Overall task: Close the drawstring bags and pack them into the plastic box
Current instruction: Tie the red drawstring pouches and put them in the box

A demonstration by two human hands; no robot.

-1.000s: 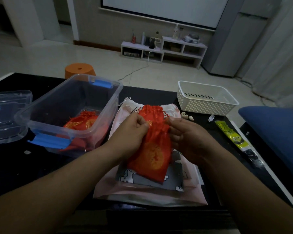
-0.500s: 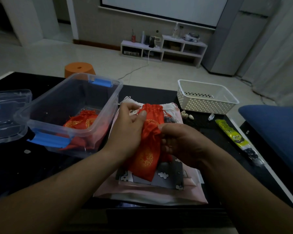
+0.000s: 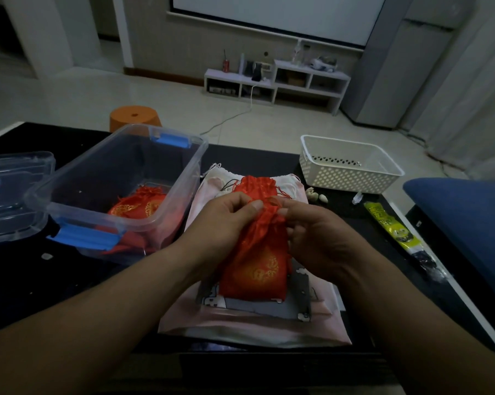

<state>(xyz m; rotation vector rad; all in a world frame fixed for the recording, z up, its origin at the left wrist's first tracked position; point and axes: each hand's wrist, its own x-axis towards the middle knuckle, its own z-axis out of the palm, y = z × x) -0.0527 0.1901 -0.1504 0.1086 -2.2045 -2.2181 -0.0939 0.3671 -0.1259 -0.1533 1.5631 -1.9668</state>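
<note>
A red drawstring bag (image 3: 255,260) with gold embroidery lies on a grey bag (image 3: 299,297) and a pink bag (image 3: 240,323) in the middle of the black table. My left hand (image 3: 226,220) pinches the red bag's gathered neck from the left. My right hand (image 3: 317,238) pinches the neck and its red cord from the right. The bag's mouth is bunched between the two hands. The clear plastic box (image 3: 183,178) with blue latches stands to the left, and another red bag (image 3: 138,206) lies inside it.
The box's clear lid (image 3: 9,195) lies at the far left. A white perforated basket (image 3: 351,166) stands at the back right, with small shells (image 3: 314,195) beside it. A yellow packet (image 3: 391,226) lies along the right edge next to a blue cushion (image 3: 466,223).
Both hands have shifted up to the bag's neck and drawn closer together. The bag's mouth is more gathered than a second ago, and the bag lies straighter on the pile.
</note>
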